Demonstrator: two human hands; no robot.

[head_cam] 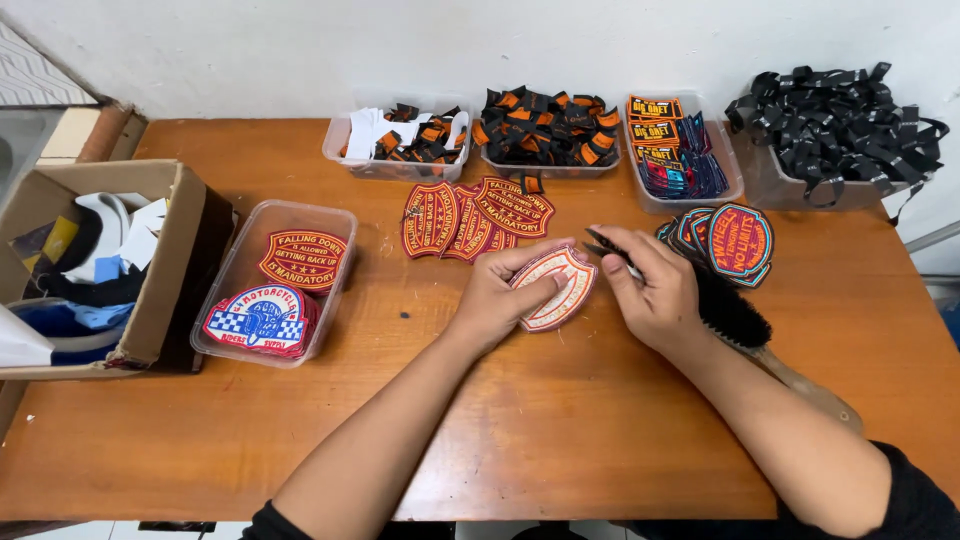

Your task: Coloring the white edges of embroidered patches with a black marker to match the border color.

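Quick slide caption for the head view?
Left hand holds a patch face-down while the right hand grips a small black tool above it.

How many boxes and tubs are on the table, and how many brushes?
Clear plastic tubs: 4, one at the left with patches in it, three along the back
Cardboard boxes: 2, one at the left edge, one at the back right full of black straps
Brushes: 1
Total: 7

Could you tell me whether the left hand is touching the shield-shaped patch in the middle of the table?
Touching: the head view shows the left hand gripping the shield-shaped patch, thumb lying across its pale face.
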